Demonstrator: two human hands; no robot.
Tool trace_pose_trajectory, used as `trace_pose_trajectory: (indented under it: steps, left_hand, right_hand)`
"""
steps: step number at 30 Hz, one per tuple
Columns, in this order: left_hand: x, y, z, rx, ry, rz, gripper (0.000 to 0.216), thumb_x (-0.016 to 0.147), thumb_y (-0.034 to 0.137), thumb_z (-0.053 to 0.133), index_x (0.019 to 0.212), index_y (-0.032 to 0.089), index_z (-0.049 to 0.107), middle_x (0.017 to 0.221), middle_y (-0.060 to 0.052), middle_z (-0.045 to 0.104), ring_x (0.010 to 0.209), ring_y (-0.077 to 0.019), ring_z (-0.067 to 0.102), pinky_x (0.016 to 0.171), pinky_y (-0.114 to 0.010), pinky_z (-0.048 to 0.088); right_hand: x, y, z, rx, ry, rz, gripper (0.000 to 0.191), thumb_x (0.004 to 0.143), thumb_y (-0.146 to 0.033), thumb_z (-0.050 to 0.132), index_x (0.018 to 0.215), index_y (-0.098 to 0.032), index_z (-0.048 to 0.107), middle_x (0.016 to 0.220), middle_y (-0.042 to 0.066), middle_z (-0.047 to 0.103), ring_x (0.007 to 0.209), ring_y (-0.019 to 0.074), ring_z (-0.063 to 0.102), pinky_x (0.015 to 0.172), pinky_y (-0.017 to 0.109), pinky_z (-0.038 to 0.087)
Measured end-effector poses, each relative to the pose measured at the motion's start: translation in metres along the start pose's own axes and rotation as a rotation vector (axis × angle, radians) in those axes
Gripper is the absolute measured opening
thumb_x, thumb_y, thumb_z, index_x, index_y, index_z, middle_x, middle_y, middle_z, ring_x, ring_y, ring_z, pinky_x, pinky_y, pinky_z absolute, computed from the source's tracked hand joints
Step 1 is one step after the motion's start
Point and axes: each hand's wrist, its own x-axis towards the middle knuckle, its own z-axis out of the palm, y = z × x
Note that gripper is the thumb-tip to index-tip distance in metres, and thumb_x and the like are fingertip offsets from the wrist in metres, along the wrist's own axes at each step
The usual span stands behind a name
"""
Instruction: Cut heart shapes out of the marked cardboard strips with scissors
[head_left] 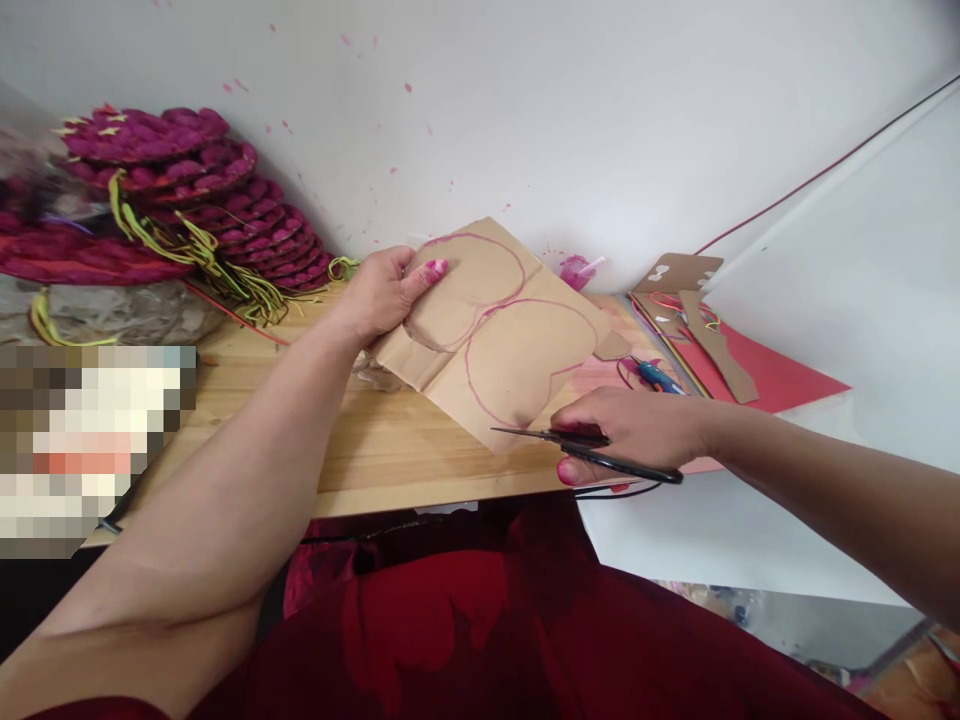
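Observation:
My left hand point(386, 290) grips the upper left edge of a brown cardboard sheet point(442, 372), thumb on top. Two rounded outlines in pink-purple line are drawn on the sheet, which is held tilted above the wooden table. In my right hand point(637, 430) is a pair of black-handled scissors point(622, 462), fingers through the handles. The scissor blades point left and lie at the sheet's lower right edge, by the lower outline. Whether the blades are parted is hard to make out. Part of the sheet's right edge is cut along the line.
Stacked magenta braided discs point(187, 170) with yellow-green strings point(199, 260) stand at the left. Right of the sheet lie a blue glue gun point(658, 377), a cardboard offcut point(720, 345) and red paper point(795, 375). A white wall point(465, 110) rises behind the wooden table point(360, 460).

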Motion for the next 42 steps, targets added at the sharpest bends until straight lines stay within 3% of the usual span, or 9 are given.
trace_pose_trajectory:
  steps: [24,42]
  left_hand:
    - [0.003,-0.006,-0.002,0.048,0.011,0.055,0.042,0.086,0.056,0.063,0.069,0.020,0.051,0.058,0.003,0.042,0.052,-0.0110,0.035,0.045,-0.024,0.026]
    - [0.003,-0.006,0.000,-0.084,-0.017,-0.005,0.044,0.083,0.060,0.066,0.071,0.021,0.050,0.056,0.004,0.040,0.050,-0.0103,0.036,0.044,-0.022,0.028]
  right_hand:
    - [0.002,-0.003,0.003,0.041,0.014,0.044,0.059,0.084,-0.079,0.052,0.070,-0.022,0.045,0.068,0.001,0.052,0.062,0.0160,0.046,0.057,0.028,0.031]
    - [0.004,0.010,0.017,0.212,0.074,-0.036,0.065,0.083,-0.080,0.051,0.059,-0.021,0.040,0.056,-0.004,0.036,0.053,0.0111,0.035,0.051,0.027,0.025]
